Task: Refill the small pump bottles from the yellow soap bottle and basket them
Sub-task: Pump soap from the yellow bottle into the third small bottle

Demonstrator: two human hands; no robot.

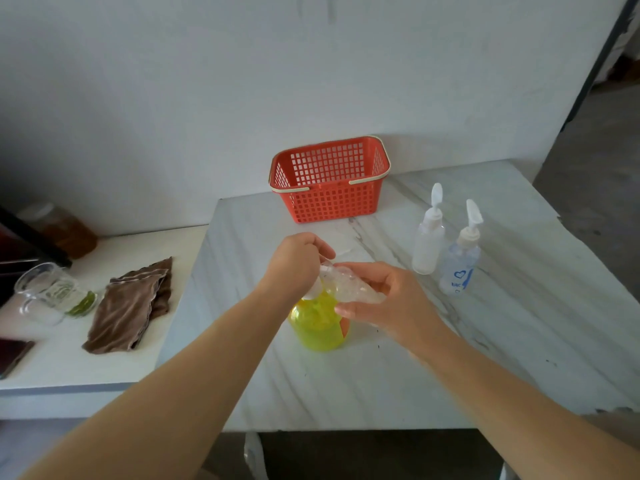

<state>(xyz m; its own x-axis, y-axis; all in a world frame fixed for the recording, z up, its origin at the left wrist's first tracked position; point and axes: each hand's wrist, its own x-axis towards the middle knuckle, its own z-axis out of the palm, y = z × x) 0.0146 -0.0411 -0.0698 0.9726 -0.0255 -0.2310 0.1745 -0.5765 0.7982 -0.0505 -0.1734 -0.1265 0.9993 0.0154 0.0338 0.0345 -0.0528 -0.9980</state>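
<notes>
Standing over a marble-veined tabletop (381,375) set against a plain pale wall (173,98), I grip a clear small bottle (349,285), tilted, in my right hand (391,303). My left hand (294,265) curls round a white cap (314,291) just above the yellow soap bottle (317,327). A white pump bottle (427,244) and a blue-printed pump bottle (459,268) stand to the right. The red basket (329,199) sits by the wall. A lower white counter (104,368) on the left carries a brown cloth (131,306).

Head camera looks down, close over the table (381,375).
</notes>
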